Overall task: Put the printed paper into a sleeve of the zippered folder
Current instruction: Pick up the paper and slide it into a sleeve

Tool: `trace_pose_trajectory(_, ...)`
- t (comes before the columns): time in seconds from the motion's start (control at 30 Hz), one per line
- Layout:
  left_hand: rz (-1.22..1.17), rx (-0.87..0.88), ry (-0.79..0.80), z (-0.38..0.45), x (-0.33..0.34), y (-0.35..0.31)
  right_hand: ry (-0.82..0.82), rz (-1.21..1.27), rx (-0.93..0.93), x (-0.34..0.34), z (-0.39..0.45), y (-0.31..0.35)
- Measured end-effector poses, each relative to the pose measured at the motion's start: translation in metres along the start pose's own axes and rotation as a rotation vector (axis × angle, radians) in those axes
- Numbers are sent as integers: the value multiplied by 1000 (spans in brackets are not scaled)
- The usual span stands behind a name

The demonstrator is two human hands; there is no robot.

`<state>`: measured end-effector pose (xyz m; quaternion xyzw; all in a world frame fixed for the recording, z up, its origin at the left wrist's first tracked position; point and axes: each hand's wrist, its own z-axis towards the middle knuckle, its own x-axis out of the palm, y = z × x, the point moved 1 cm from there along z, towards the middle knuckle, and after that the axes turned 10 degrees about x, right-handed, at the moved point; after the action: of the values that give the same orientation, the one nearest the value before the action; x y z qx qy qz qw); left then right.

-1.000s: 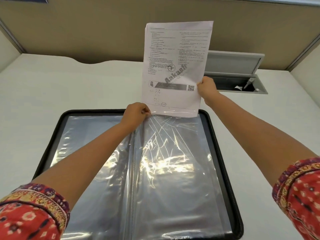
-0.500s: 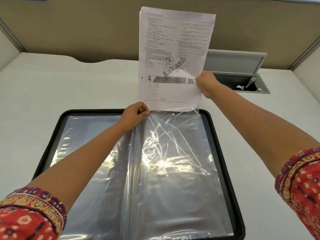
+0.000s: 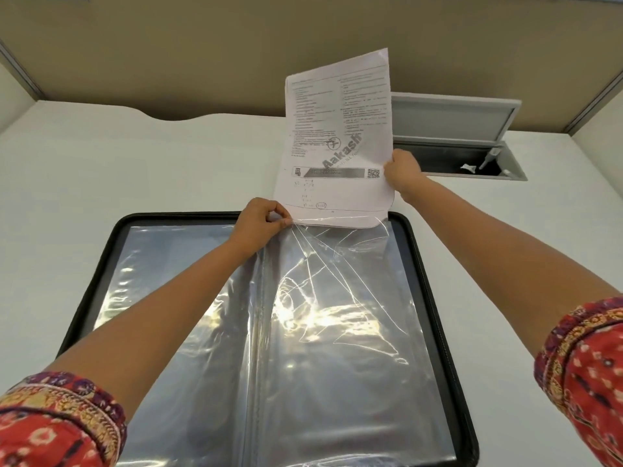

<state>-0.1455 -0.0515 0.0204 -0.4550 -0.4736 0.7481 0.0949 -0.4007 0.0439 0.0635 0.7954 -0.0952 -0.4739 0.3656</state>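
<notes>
The zippered folder (image 3: 97, 274) lies open on the white desk, black-rimmed, with clear plastic sleeves on both sides. My left hand (image 3: 261, 222) pinches the top left corner of the right-hand sleeve (image 3: 337, 298) and lifts its front film. My right hand (image 3: 403, 173) grips the right edge of the printed paper (image 3: 337, 139), a sheet of text with a grey banner and a QR code. The paper stands nearly upright, tilted to the right. Its bottom edge sits just inside the sleeve's open top.
A grey cable hatch (image 3: 451, 143) with its lid raised is set into the desk behind my right hand, with small items inside. A beige partition (image 3: 202, 45) closes off the desk's far edge. Bare white desk (image 3: 101, 163) surrounds the folder.
The paper first rose a little, then came down and tilted to the right, its bottom edge now within the sleeve's mouth. My left hand has kept its pinch on the sleeve corner.
</notes>
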Motion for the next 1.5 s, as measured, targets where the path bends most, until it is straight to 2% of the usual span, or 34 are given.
trace_pose_trajectory(0.17, 35, -31, -11, -1, -2, 2, -47, -78, -23, -5, 4, -6)
trace_pose_trajectory(0.33, 75, -11, 25, 3, -2, 1, -59, -38, -15, -9, 7, -10)
trace_pose_trajectory(0.47, 110, 9, -23, 7, 1, 0, -57, -110, -126, -8, -1, 0)
trace_pose_trajectory(0.6, 281, 47, 10, 10, 3, -2, -32, -78, -193, 0, -3, 14)
trace_pose_trajectory(0.77, 467, 42, 112, 13, 8, -10, -29, 28, -145, 12, -3, 20)
trace_pose_trajectory(0.9, 417, 68, 151, 15, 23, -22, 17, 79, -113, 21, -2, 16)
trace_pose_trajectory(1.03, 401, 168, 217, 19, 55, -47, 25, 126, -103, 24, -3, 15)
trace_pose_trajectory(1.2, 355, 208, 154, 22, 92, -76, 20, 153, -98, 27, -7, 14)
trace_pose_trajectory(1.33, 348, 166, 83, 26, 101, -86, 44, 168, -94, 27, -10, 4)
trace_pose_trajectory(1.5, 292, 101, 145, 32, 88, -77, 54, 97, -53, 21, -9, -16)
